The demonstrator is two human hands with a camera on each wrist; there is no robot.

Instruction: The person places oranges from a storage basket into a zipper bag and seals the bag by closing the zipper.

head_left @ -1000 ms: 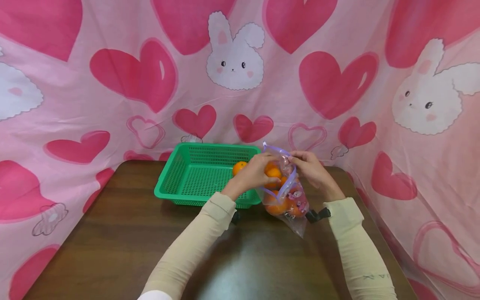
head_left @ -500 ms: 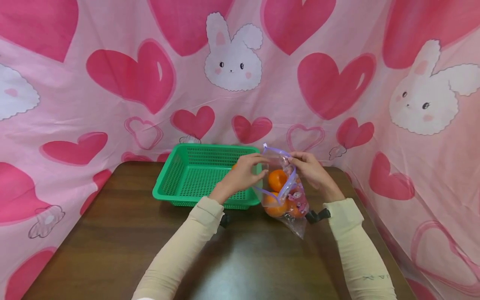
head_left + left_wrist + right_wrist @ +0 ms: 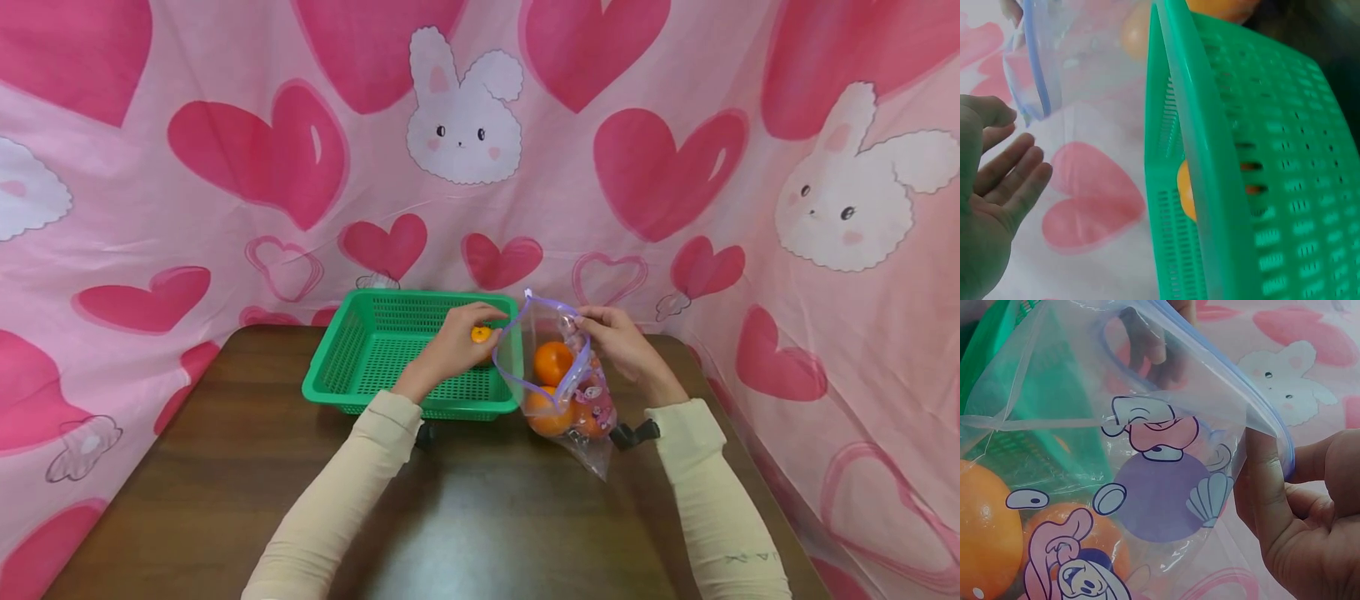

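Note:
My left hand [image 3: 453, 340] is over the right end of a green plastic basket [image 3: 322, 367], thumb and fingers spread apart. An orange [image 3: 482, 333] in the basket shows between them in the head view. The left wrist view has the hand [image 3: 997, 187] with nothing in its fingers, and that orange [image 3: 1187, 192] partly behind the basket's rim. My right hand [image 3: 618, 337] pinches the purple-edged mouth of a clear printed zip bag [image 3: 595, 400], which gapes toward the basket. Inside the bag are several oranges [image 3: 552, 363], some partly covered by the print.
The basket and the bag stand side by side on a dark wooden table [image 3: 480, 517]. Behind and around it hangs a pink cloth [image 3: 300, 50] with hearts and rabbits. The bag's mouth lies right at the basket's right rim.
My left hand has drawn out of the bag's mouth and moved left over the basket, toward the orange there. The right hand keeps its hold on the bag's edge.

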